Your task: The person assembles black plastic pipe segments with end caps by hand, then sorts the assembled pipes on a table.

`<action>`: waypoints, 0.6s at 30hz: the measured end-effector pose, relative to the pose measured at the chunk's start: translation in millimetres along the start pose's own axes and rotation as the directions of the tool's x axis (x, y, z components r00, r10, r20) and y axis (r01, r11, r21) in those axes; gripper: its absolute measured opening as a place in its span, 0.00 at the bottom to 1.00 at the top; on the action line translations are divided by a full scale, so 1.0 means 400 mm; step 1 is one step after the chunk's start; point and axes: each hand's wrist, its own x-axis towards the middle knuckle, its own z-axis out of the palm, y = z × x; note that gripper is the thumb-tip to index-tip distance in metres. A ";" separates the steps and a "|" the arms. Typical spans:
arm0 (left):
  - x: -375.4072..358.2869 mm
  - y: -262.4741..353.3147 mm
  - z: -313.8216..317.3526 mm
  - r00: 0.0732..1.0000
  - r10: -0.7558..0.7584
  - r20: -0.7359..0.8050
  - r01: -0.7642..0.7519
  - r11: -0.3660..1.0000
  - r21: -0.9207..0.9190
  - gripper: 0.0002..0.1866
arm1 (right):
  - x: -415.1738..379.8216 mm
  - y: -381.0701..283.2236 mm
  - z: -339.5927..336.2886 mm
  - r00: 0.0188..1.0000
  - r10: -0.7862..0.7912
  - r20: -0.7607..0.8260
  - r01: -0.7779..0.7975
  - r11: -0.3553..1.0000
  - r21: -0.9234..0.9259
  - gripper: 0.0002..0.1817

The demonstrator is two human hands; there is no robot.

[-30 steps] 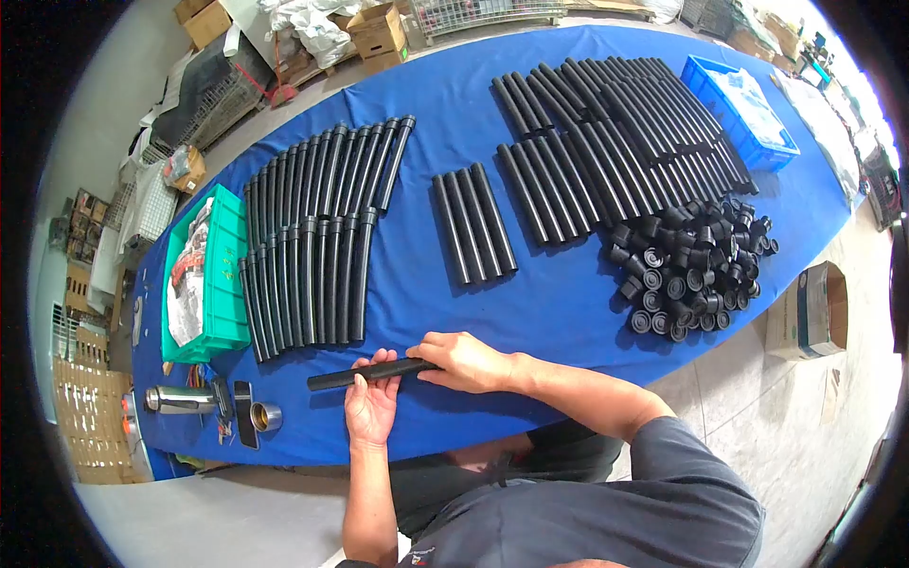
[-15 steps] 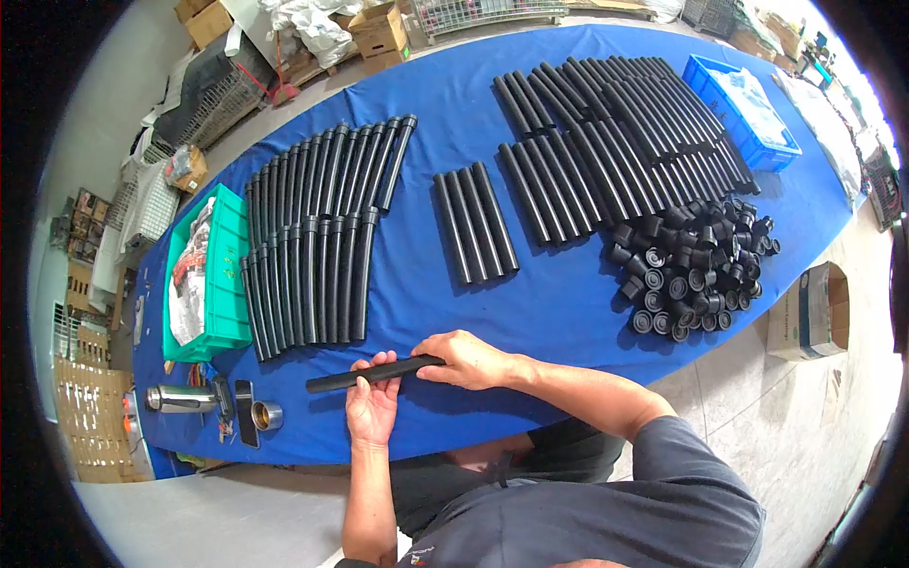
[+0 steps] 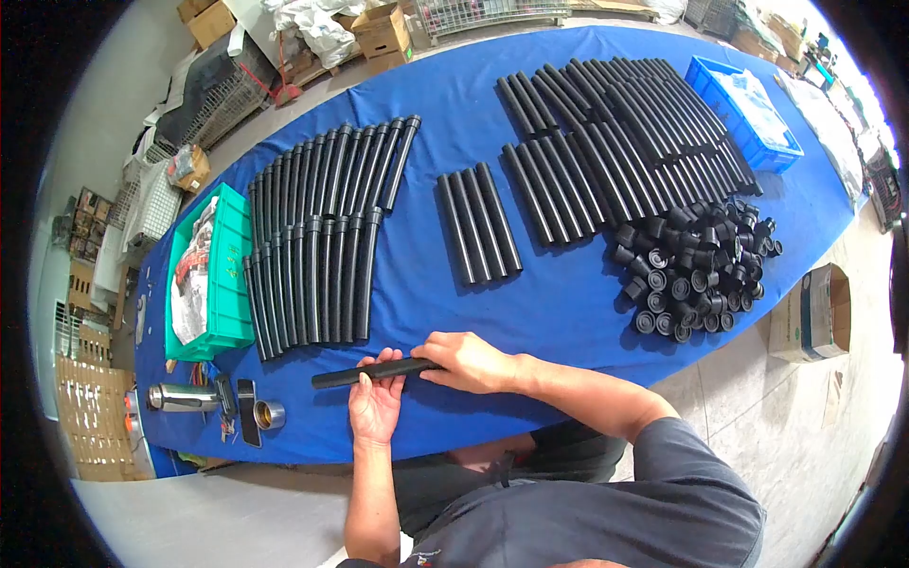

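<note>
A black tube (image 3: 339, 379) lies nearly level across my left hand (image 3: 376, 409), whose thumb and fingers close round its middle. My right hand (image 3: 471, 363) wraps the tube's right end, so whatever is at that end is hidden. Past my hands, four loose tubes (image 3: 478, 225) lie side by side. To the left are two rows of tubes with collar-like caps (image 3: 312, 275) at their far ends. A heap of black caps (image 3: 696, 275) sits to the right, below a large batch of plain tubes (image 3: 625, 142).
A green crate (image 3: 225, 284) stands at the table's left edge and a blue crate (image 3: 757, 123) at the far right. Near me on the left are a steel flask (image 3: 182, 398), a phone (image 3: 248, 413) and a metal cup (image 3: 270, 415). An open carton (image 3: 810, 312) stands on the floor.
Both hands keep the same hold on the tube. The view has shifted very slightly; the things on the table look unmoved.
</note>
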 end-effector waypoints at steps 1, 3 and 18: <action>-0.002 0.000 -0.005 1.000 0.000 -0.002 0.000 1.000 -0.011 0.16 | -0.004 0.002 0.006 0.999 -0.037 -0.014 0.036 0.998 -0.046 0.20; -0.004 0.000 -0.012 1.000 -0.004 0.008 0.005 1.000 -0.020 0.16 | -0.001 0.002 -0.009 0.994 0.078 0.071 -0.087 0.985 0.149 0.19; -0.002 0.001 0.002 1.000 -0.003 -0.009 0.003 0.999 0.046 0.15 | -0.003 0.000 -0.009 0.995 0.089 0.049 -0.096 0.984 0.150 0.18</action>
